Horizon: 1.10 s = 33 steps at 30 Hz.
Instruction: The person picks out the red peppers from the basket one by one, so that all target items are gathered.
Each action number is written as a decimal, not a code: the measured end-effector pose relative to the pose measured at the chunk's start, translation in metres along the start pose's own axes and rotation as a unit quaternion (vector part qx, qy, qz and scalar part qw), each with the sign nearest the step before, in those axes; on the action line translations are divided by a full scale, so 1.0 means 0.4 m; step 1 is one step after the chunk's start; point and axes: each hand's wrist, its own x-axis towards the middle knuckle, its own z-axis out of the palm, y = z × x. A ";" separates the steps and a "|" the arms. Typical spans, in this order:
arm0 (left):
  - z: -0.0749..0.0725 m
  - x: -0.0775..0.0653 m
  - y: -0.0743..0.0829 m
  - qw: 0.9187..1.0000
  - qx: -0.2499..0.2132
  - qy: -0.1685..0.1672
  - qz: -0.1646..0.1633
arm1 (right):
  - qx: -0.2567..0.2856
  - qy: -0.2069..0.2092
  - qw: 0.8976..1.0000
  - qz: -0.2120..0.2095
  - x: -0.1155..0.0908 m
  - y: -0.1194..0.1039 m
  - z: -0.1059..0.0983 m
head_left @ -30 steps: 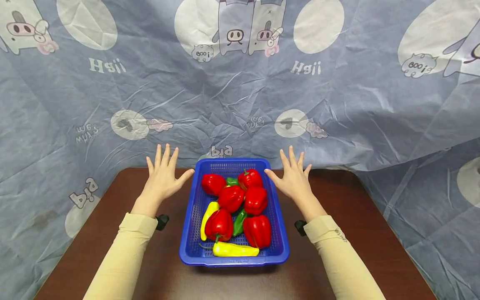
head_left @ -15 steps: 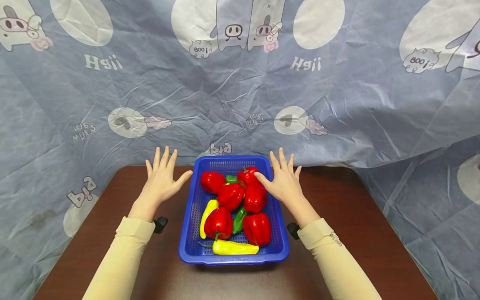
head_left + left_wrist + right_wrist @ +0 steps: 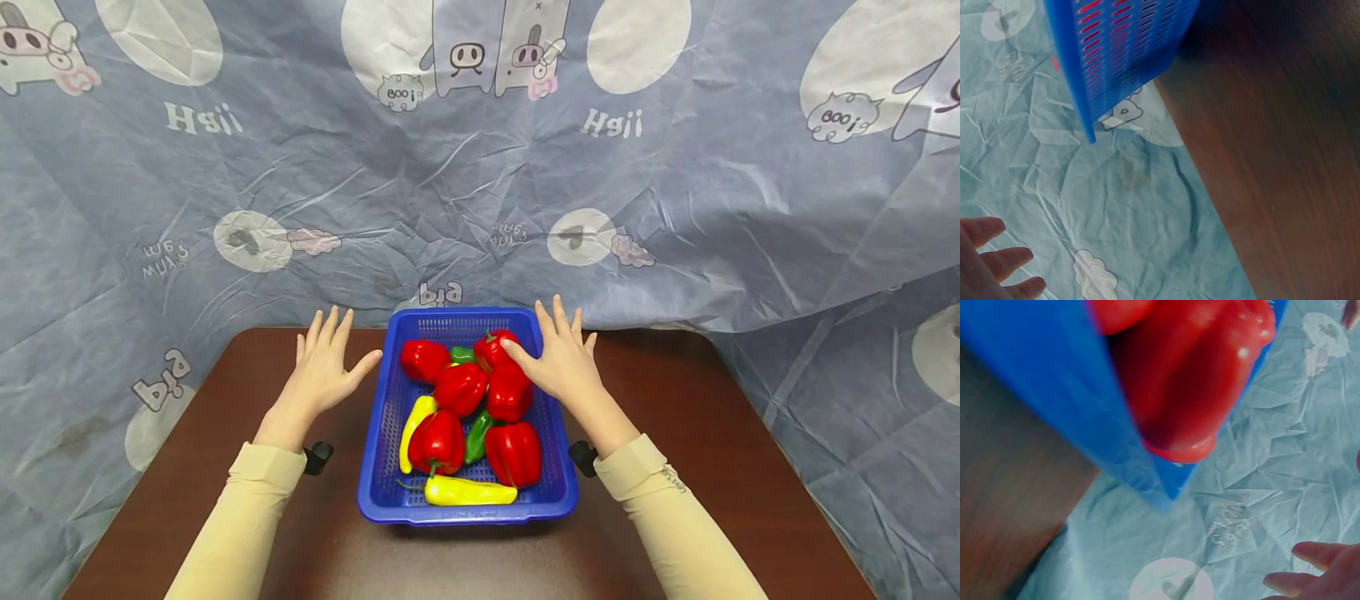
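A blue perforated basket [image 3: 373, 442] stands mid-table, filled with several red bell peppers [image 3: 461, 389], green peppers [image 3: 477, 437] and two long yellow peppers [image 3: 471, 492]. My left hand [image 3: 324, 367] is held left of the basket, fingers spread and thumb pointing at its rim. Over the basket's far right rim hovers my right hand [image 3: 564, 360], its fingers straight and its thumb overlapping a red pepper in the head view. Neither hand holds anything. The left wrist view shows the basket's slotted side [image 3: 1129, 50]; in the right wrist view, red peppers [image 3: 1185, 375] sit close behind the rim.
The dark brown wooden table [image 3: 667, 433] extends on both sides of the basket and in front of it. A grey-blue cartoon-printed cloth [image 3: 420, 192] hangs behind the table's far edge and along its sides.
My right hand has moved left, from beside the basket to over its right rim. The left hand has turned slightly and stays beside the basket. The peppers keep their places.
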 end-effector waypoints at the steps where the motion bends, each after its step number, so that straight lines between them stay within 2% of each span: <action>1: 0.002 -0.001 0.000 1.000 -0.002 -0.001 -0.001 | 0.004 0.001 1.000 0.000 0.000 -0.005 -0.003; 7: 0.019 -0.008 0.003 1.000 -0.023 -0.008 -0.003 | 0.012 -0.009 1.000 0.009 -0.009 -0.039 0.009; 19: 0.062 -0.023 0.012 0.991 -0.121 -0.035 -0.033 | 0.068 -0.012 0.995 0.070 -0.031 -0.084 0.053; 26: 0.093 -0.039 0.012 0.983 -0.175 -0.037 -0.040 | 0.063 -0.009 0.993 0.101 -0.039 -0.085 0.076; 33: 0.121 -0.057 0.008 0.974 -0.209 -0.055 -0.070 | 0.042 -0.009 0.992 0.120 -0.045 -0.084 0.086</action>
